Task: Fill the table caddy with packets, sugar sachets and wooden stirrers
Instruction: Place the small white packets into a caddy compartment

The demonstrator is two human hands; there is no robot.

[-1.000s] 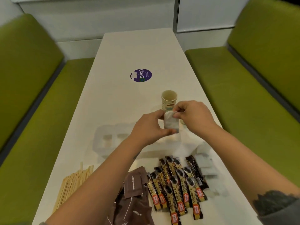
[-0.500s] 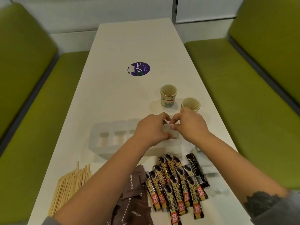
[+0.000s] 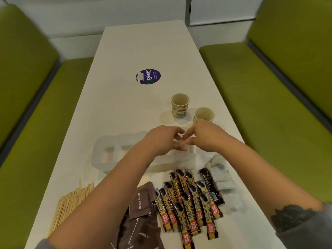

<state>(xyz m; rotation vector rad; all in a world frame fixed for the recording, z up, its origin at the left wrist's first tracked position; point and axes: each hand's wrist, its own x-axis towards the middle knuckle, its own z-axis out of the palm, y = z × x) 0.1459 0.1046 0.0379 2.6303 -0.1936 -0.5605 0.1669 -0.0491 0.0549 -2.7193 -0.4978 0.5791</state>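
Both hands meet over the right end of the white moulded plastic caddy (image 3: 115, 155), which lies across the long white counter (image 3: 125, 108) just beyond the supplies. The left hand (image 3: 161, 139) and right hand (image 3: 203, 137) have their fingers curled together above one compartment; something pale and small seems to sit between the fingertips, perhaps a white sachet, but it is too blurred to name, so whether either hand grips anything cannot be told.

The likeliest slip, judging from this, is a sachet landing askew on a divider or beside the caddy, since the hands hide the compartment they work over. The right wrist is also close to the nearer cream paper cup (image 3: 203, 115), which a careless withdrawal could tip (the patterned paper cup (image 3: 180, 105) behind it stands farther off). The forearms cross above the gold-and-black coffee granule sticks (image 3: 188, 200), and a dropped elbow could scatter that row.

The caddy looks shallow, pale and translucent at the edges, with rounded corners; two left compartments show, with nothing plainly in them. The dark brown sugar sachets (image 3: 142, 203), the bundle of wooden stirrers (image 3: 70, 205) at near left and the pale sachets (image 3: 222, 182) at right all lie outside it, so most of the filling appears undone.
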